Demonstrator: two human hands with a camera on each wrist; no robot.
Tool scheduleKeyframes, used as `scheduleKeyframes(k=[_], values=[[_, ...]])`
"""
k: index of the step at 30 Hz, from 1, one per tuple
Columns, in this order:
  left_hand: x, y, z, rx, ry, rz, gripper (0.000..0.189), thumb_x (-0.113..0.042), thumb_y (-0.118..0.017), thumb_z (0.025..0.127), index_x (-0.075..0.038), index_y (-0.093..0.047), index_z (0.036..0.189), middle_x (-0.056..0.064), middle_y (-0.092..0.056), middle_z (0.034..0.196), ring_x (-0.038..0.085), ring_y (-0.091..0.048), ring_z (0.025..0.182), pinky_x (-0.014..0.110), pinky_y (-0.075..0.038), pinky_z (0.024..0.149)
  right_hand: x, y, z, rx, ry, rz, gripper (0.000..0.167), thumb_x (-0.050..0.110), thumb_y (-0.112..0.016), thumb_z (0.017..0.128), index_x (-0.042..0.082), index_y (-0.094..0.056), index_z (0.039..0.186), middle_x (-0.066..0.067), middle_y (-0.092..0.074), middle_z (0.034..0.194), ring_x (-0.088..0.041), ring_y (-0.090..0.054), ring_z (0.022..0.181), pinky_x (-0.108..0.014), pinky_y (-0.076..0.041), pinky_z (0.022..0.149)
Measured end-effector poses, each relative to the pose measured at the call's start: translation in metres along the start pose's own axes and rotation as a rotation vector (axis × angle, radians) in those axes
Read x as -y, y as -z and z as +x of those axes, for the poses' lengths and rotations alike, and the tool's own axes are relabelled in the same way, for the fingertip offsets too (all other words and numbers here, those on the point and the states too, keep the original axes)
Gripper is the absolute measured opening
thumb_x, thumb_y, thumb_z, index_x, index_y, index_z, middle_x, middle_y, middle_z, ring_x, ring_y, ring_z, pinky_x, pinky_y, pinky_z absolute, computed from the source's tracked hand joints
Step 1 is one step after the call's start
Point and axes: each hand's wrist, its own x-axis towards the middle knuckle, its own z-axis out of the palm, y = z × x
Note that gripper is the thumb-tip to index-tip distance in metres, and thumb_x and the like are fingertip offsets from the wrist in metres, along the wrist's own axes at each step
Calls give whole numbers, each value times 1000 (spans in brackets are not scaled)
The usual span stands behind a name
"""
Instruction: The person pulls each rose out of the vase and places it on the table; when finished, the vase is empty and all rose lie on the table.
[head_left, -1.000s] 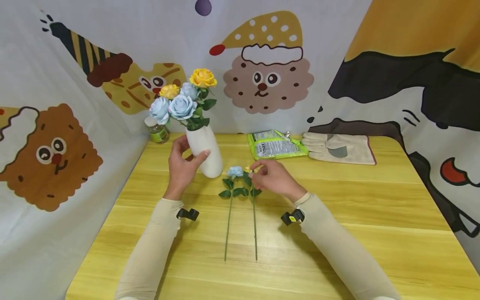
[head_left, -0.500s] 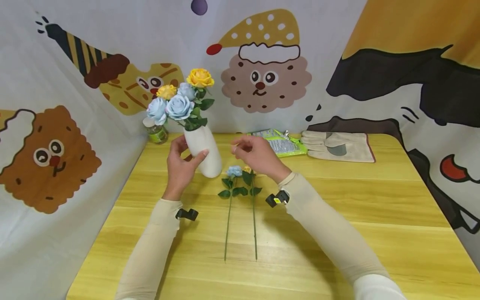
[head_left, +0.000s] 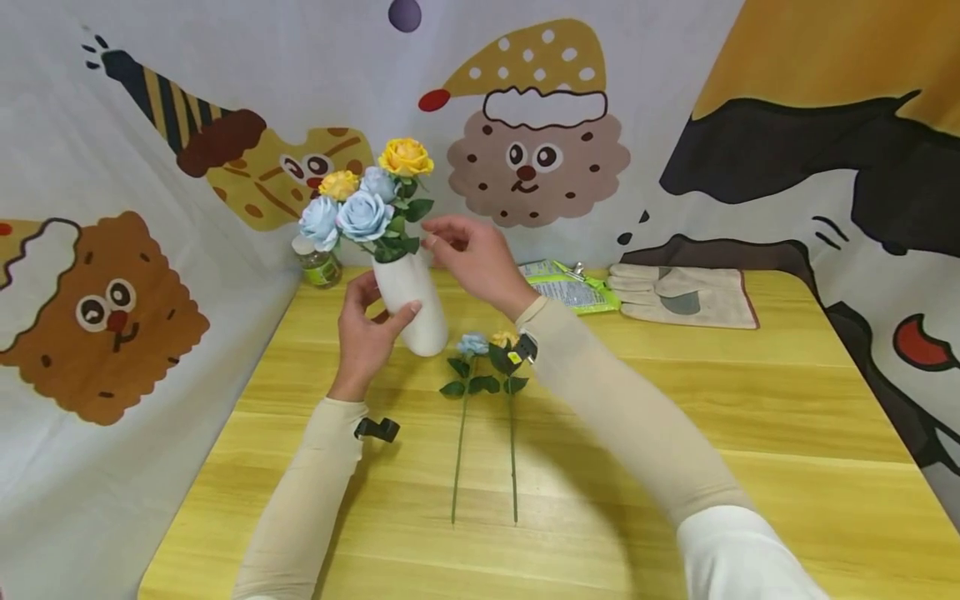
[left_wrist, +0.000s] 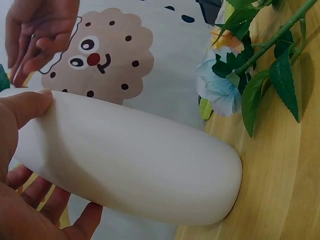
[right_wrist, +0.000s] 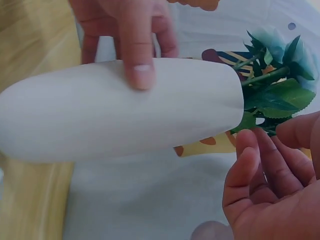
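Observation:
My left hand grips a white vase, thumb on the near side and fingers round the other. The vase leans a little to the left, its base down at the tabletop. Out of its mouth stand blue roses and yellow roses with green leaves. Beside the vase mouth is my right hand, fingers loosely bent close to the leaves and holding nothing; whether they touch a leaf I cannot tell. On the table lie a single blue rose and a yellow rose, partly behind my right wrist.
A small lidded jar stands at the back left of the wooden table. Towards the back right lie a green packet with a clip and a pale work glove. A patterned cloth hangs behind.
From above the yellow rose on the table, my right hand has risen and moved left to the vase mouth. My left hand keeps its grip on the vase.

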Motion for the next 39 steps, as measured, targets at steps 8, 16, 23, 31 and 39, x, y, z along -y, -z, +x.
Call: scheduleKeyframes(k=[8,16,23,31,39], values=[[-2,-1,0,-13,-11,4,73,-34,-90,87,-18,-52,147,6,-58,141,21,-57,128,56,-52,105,16,-8,35,-13,12,-3,31,18,-63,108,8,-70,135,-8,-77,122,-18,-73,94,-30,-61,84],[-2,-1,-1,-13,-6,10,71,-30,-89,88,-16,-51,147,6,-58,142,22,-57,129,55,-52,106,17,-19,48,20,-26,-104,29,17,-63,107,13,-70,135,-2,-73,126,-16,-67,109,-28,-57,88],[-4,-1,-2,-14,-5,-8,71,-27,-89,88,-15,-51,146,5,-58,141,22,-57,129,56,-52,106,20,-22,48,-20,-65,-93,18,16,-67,104,14,-72,121,0,-73,116,-17,-65,105,-30,-57,88],[-2,-2,-2,-19,-12,-10,71,-25,-89,88,-12,-51,146,7,-58,141,22,-58,128,57,-52,106,23,-14,41,-156,21,106,16,15,-67,105,8,-69,120,-7,-69,110,-22,-67,97,-30,-60,79],[-1,-2,-2,-15,-23,-16,70,-25,-89,88,-12,-51,146,7,-59,140,21,-57,128,57,-52,106,26,-1,36,-219,31,355,18,14,-67,105,9,-65,122,-14,-73,114,-34,-75,100,-37,-65,74]])
